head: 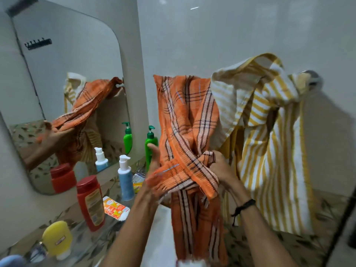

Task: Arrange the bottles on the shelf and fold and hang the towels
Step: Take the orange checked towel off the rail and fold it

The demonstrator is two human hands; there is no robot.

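Fingers, right hand (221,169): curled tight round a bunched fold of the orange checked towel (185,112), knuckles up.
Fingers, left hand (155,166): blurred; seemingly straight, palm flat under the crossed band of that towel, thumb raised just beside the green pump bottle (150,151).
Orange checked towel: draped over the wall rail (314,79), twisted and crossed at hand level, tail hanging below.
Yellow striped towel (269,135): bunched unevenly on the same rail, touching the orange one.
Shelf at left: blue pump bottle (126,183), red bottle (90,203), yellow bottle (56,239).
Risk: probably a slide off the rail if tugged on one side only, dragging the striped neighbour along.
Second risk: green bottle toppled by the nearby thumb.
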